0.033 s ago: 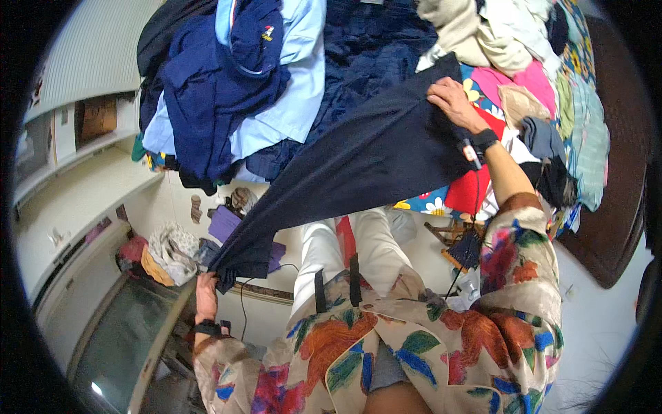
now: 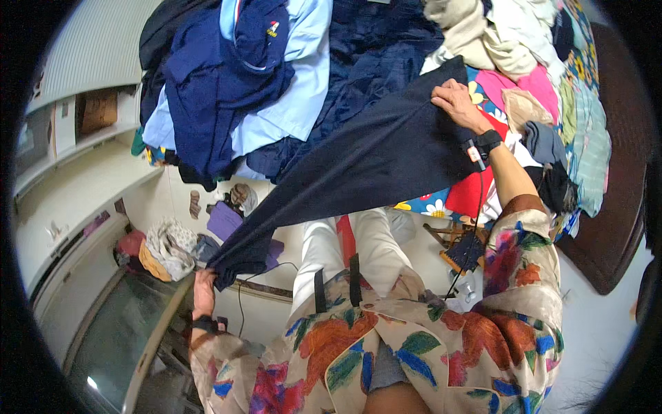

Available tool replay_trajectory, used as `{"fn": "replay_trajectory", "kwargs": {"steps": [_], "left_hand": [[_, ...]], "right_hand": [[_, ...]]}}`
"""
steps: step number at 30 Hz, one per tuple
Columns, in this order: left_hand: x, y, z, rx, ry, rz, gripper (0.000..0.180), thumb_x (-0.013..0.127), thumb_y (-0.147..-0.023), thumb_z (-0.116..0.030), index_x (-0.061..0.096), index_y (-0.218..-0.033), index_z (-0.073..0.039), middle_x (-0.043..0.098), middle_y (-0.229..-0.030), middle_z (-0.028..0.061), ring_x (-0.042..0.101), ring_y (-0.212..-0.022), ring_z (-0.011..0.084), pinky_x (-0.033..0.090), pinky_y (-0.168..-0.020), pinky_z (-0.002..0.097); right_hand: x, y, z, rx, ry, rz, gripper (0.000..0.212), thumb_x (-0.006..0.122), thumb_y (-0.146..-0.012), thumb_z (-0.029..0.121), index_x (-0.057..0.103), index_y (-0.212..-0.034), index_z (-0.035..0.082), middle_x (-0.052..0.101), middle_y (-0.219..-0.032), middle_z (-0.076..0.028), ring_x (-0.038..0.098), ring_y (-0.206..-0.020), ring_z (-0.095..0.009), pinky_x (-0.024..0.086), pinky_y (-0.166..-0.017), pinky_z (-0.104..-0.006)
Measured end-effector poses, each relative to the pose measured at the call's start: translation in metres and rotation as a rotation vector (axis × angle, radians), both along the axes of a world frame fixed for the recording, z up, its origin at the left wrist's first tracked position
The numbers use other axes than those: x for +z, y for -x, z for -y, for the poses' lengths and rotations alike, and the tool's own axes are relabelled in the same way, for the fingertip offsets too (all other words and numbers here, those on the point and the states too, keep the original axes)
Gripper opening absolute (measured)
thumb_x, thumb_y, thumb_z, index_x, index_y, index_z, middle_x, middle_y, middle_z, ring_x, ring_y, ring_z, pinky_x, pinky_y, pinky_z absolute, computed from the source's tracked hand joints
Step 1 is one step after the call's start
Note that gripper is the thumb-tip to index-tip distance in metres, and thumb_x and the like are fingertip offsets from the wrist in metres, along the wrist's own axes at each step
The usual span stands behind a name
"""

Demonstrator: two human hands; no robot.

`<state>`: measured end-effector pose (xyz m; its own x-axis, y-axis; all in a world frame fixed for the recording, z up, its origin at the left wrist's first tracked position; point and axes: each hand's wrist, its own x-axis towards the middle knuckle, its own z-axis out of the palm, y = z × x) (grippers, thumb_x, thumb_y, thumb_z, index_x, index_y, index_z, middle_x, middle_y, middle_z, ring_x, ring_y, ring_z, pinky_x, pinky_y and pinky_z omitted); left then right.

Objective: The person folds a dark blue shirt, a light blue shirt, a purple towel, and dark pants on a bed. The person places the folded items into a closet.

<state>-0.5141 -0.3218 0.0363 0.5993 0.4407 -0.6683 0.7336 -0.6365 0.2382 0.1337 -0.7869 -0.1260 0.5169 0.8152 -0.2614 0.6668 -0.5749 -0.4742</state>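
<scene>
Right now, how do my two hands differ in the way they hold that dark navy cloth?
The left hand is low beside the body, gripping a bunched end of the dark navy cloth. The right hand is raised over the clothes pile, pinching a flatter, spread edge. Both wear a dark wrist strap and hold the cloth stretched between them.

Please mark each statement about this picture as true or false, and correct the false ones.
1. The left hand grips one end of a long dark navy cloth garment. True.
2. The right hand hangs free and touches nothing. False: it grips the other end of the garment, up over the clothes pile.
3. The garment is stretched out between the two hands. True.
4. The garment is folded into a neat square. False: it is pulled out long, with no fold visible.
5. A light blue shirt lies in the pile behind the garment. True.
6. Both wrists are bare. False: each wears a black strap.
</scene>
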Motion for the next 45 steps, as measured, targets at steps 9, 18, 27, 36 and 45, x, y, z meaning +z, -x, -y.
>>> {"fn": "replay_trajectory", "kwargs": {"steps": [9,18,27,36,45], "left_hand": [[-0.081,-0.013,-0.065,-0.302,-0.175,0.062,0.020,0.047,-0.087,-0.003,0.064,-0.093,0.002,0.060,-0.107,0.0160,0.054,-0.099,0.0371,0.044,-0.090,0.0435],[-0.092,-0.021,-0.073,-0.174,-0.216,0.101,0.021,0.046,-0.082,0.002,0.063,-0.094,0.004,0.061,-0.102,0.0176,0.057,-0.095,0.0381,0.047,-0.085,0.0421],[-0.067,-0.010,-0.052,-0.165,-0.333,0.254,0.043,0.047,-0.071,0.014,0.056,-0.112,0.005,0.057,-0.115,0.0221,0.054,-0.104,0.0425,0.044,-0.093,0.0454],[0.022,-0.059,-0.052,-0.144,-0.625,0.439,0.037,0.050,-0.071,0.013,0.057,-0.107,0.006,0.059,-0.110,0.0209,0.055,-0.107,0.0395,0.044,-0.097,0.0431],[0.179,-0.241,-0.205,-0.401,-0.913,0.441,0.033,0.045,-0.087,0.007,0.059,-0.117,0.004,0.058,-0.121,0.0238,0.055,-0.114,0.0394,0.046,-0.097,0.0422]], "right_hand": [[-0.029,-0.009,-0.057,0.033,0.127,0.446,0.017,0.064,-0.086,0.031,0.067,-0.083,0.014,0.061,-0.091,0.000,0.052,-0.096,-0.024,0.036,-0.080,-0.0425],[-0.029,-0.029,-0.060,0.227,0.042,0.300,0.013,0.066,-0.084,0.021,0.065,-0.085,0.009,0.063,-0.111,0.000,0.045,-0.128,-0.024,0.023,-0.111,-0.0567],[-0.010,-0.017,-0.036,0.074,-0.235,0.226,0.010,0.069,-0.078,0.007,0.061,-0.081,0.002,0.062,-0.088,-0.010,0.061,-0.091,-0.027,0.033,-0.112,-0.0485],[0.082,0.043,0.039,-0.147,-0.335,0.179,0.011,0.064,-0.082,0.001,0.057,-0.090,0.000,0.058,-0.090,-0.015,0.059,-0.093,-0.033,0.035,-0.111,-0.0500],[0.180,-0.017,0.042,-0.405,-0.269,-0.192,0.015,0.061,-0.085,0.009,0.052,-0.079,-0.001,0.050,-0.075,-0.006,0.049,-0.072,-0.016,0.041,-0.069,-0.0291]]}}
